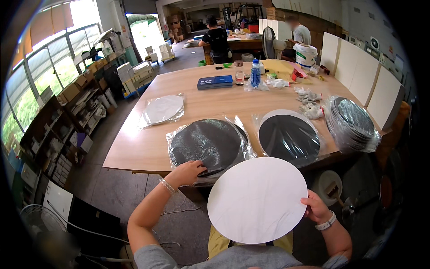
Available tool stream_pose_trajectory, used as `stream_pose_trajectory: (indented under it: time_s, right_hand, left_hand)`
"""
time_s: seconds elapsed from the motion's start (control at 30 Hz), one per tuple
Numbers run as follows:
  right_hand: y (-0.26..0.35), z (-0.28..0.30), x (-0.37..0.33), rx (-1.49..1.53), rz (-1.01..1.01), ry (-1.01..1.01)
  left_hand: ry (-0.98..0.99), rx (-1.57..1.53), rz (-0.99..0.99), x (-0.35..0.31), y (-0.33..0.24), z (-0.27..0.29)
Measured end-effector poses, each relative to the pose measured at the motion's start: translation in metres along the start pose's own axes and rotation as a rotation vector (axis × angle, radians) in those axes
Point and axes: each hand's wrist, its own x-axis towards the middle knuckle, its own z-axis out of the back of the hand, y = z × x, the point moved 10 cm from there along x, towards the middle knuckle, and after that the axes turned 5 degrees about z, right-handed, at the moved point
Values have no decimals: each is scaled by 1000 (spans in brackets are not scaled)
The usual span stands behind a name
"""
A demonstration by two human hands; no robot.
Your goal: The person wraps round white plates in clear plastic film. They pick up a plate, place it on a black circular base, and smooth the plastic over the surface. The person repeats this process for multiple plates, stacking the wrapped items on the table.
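A white round board (pixel 257 199) is held up in front of my body by my right hand (pixel 317 207). The thumb lies on its face at the right edge and the other fingers go behind it. My left hand (pixel 189 172) is at the near left edge of a dark round disc (pixel 207 142) in a clear plastic bag (pixel 245 150), its bent fingers closed on the plastic. To the right lies a second bagged dark disc (pixel 289 136), with a pale disc showing behind its far edge.
Bagged discs (pixel 354 119) are stacked at the table's right, beside work gloves (pixel 310 103). A bagged white disc (pixel 164 109) lies at left. Farther back are a blue box (pixel 215 82), a blue bottle (pixel 255 74) and a white bucket (pixel 306 55). Two people work beyond the table.
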Motion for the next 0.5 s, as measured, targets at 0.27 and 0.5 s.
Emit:
stream_pose_trajectory:
  time_s: [0.27, 0.5]
  right_hand:
    - [3, -9, -3, 2, 5, 5]
    - [-1, -16, 1, 60, 0, 37]
  left_hand:
    - [44, 30, -21, 2, 0, 0]
    - [-141, -85, -31, 5, 6, 14]
